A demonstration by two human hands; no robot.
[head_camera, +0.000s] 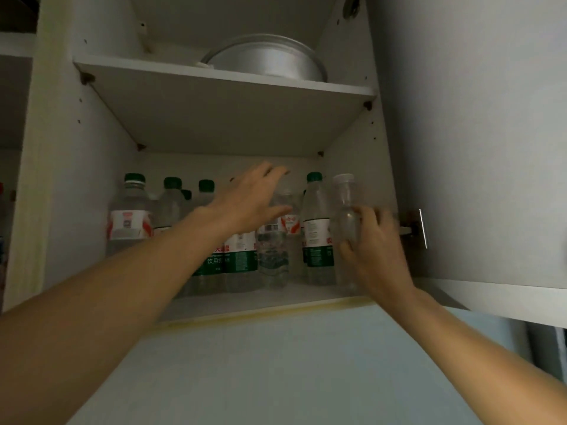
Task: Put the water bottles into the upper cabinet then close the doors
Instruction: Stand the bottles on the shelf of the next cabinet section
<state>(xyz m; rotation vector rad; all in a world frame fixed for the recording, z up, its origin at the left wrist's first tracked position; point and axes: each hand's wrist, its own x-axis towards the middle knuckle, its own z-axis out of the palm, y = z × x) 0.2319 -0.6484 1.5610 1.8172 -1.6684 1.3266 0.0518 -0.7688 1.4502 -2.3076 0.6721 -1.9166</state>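
Observation:
Several water bottles stand on the bottom shelf (pixel 260 305) of the open upper cabinet. One with a green cap and red-white label (pixel 130 216) is at the left. Another green-capped bottle (pixel 317 228) stands near the right. My right hand (pixel 372 246) is shut on a clear bottle with a clear cap (pixel 345 210), upright at the shelf's right end. My left hand (pixel 253 199) reaches in over the middle bottles with fingers spread, holding nothing; a clear bottle (pixel 274 250) stands just under its fingers.
The right cabinet door (pixel 478 148) stands open, its metal handle (pixel 423 228) near my right hand. A round metal pan (pixel 267 58) lies on the upper shelf (pixel 221 78). The cabinet's left side panel (pixel 40 148) is at the left.

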